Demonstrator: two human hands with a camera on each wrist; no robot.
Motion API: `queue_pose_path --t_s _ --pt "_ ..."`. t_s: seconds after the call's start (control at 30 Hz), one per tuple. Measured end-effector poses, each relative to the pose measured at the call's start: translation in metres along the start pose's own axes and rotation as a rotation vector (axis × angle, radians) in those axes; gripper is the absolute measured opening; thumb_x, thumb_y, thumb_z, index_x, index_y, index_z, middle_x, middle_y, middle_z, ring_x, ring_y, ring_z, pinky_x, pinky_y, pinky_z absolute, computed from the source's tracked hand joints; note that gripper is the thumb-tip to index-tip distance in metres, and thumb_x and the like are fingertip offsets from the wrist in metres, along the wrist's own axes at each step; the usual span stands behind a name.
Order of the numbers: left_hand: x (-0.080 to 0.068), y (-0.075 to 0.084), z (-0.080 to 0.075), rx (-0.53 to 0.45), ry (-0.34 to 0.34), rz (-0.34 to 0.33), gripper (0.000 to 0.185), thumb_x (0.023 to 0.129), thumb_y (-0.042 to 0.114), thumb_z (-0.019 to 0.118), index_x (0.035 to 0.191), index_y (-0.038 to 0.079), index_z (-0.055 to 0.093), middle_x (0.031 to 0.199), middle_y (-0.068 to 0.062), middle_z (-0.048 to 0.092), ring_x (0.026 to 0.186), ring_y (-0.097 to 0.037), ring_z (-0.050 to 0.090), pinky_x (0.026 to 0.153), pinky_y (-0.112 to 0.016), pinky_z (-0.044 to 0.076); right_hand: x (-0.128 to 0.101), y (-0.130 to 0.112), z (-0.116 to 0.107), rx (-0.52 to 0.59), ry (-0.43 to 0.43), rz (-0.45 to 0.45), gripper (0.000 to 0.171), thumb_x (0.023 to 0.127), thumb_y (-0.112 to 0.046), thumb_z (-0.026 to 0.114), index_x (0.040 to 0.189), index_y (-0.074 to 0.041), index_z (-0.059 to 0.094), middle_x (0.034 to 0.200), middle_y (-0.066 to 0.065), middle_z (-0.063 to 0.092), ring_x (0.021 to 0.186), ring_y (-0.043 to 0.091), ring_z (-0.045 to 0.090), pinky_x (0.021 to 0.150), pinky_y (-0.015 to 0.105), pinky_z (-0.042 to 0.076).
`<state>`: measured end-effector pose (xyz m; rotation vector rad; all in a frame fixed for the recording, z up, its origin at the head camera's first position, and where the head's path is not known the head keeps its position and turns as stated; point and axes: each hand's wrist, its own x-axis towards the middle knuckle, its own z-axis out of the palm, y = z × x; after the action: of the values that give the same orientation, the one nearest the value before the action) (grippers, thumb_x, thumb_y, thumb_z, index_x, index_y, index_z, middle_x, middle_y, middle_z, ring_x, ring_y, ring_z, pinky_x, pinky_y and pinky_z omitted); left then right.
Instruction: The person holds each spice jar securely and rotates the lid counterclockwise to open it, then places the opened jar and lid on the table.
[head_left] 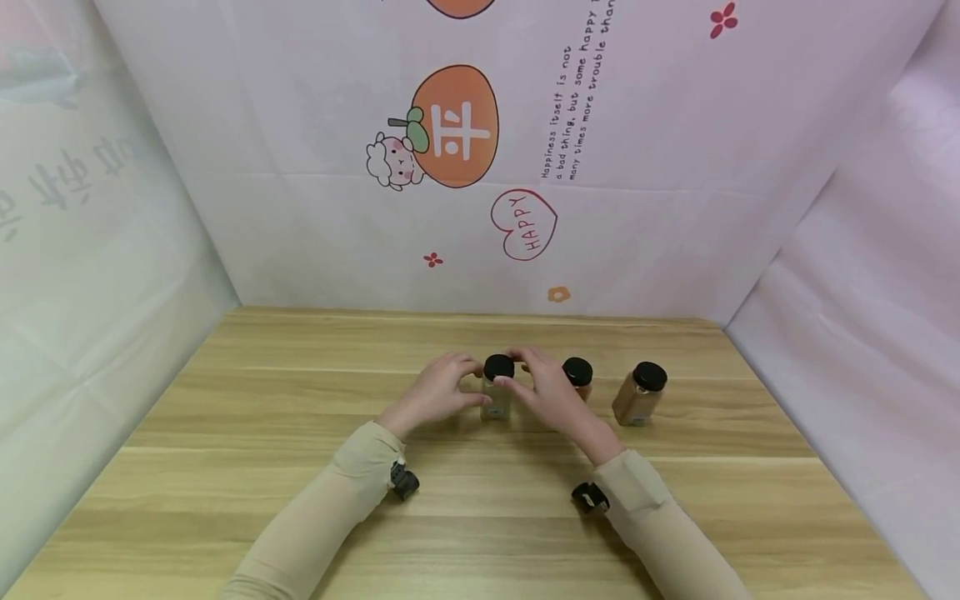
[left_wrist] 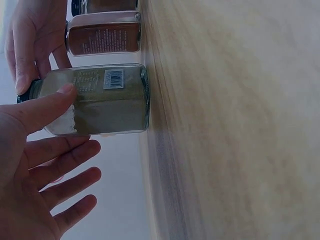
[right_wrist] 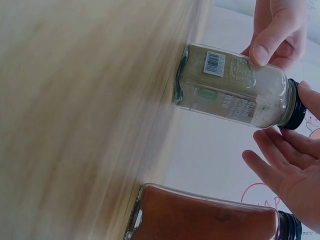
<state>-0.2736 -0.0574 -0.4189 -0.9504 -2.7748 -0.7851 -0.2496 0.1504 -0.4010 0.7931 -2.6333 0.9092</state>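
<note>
A clear glass jar of cumin powder (head_left: 495, 404) with a black lid (head_left: 498, 367) stands upright on the wooden table, between the two hands. My left hand (head_left: 438, 390) holds its body from the left; in the left wrist view the thumb (left_wrist: 57, 102) lies across the glass and the other fingers are spread behind. At the top, my right hand (head_left: 553, 393) pinches the lid between thumb and index finger, its remaining fingers extended, as the right wrist view shows. The jar's label (right_wrist: 232, 107) and barcode (right_wrist: 214, 63) are visible there.
Two more black-lidded spice jars stand to the right: a reddish-brown one (right_wrist: 210, 215), partly hidden behind the right hand in the head view, and a lighter brown one (head_left: 637, 404). A printed white cloth (head_left: 337, 242) hangs along the table's (head_left: 480, 533) far edge and both sides.
</note>
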Motion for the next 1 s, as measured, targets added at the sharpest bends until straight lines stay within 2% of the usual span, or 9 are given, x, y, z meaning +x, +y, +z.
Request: queue_pose_path --t_s 0.4,0.63,1.0 --pt "0.001 0.001 -0.002 0.032 -0.013 -0.005 0.042 0.082 0.039 0.073 0.109 0.008 0.066 0.109 -0.003 0.064 0.110 -0.023 0.055 0.098 -0.043 0.042 0.001 0.005 -0.004 -0.007 -0.074 -0.041 0.048 0.094 -0.031 0.057 0.130 0.001 0.050 0.125 0.017 0.057 0.117 0.029 0.055 0.092 0.043 0.050" --pt "0.001 0.002 -0.003 0.034 -0.015 -0.009 0.042 0.081 0.039 0.074 0.109 0.008 0.066 0.107 -0.004 0.064 0.109 -0.023 0.055 0.096 -0.043 0.042 0.002 0.004 -0.010 0.055 -0.140 -0.014 0.046 0.096 -0.029 0.056 0.133 -0.002 0.048 0.128 0.015 0.054 0.121 0.029 0.052 0.096 0.046 0.048" --pt "0.002 0.002 -0.005 0.024 -0.006 -0.027 0.045 0.077 0.040 0.077 0.109 0.009 0.068 0.106 -0.002 0.066 0.105 -0.022 0.057 0.094 -0.041 0.045 0.003 0.005 -0.015 0.082 -0.154 -0.004 0.047 0.095 -0.032 0.057 0.134 -0.007 0.049 0.128 0.010 0.053 0.121 0.026 0.052 0.097 0.047 0.046"
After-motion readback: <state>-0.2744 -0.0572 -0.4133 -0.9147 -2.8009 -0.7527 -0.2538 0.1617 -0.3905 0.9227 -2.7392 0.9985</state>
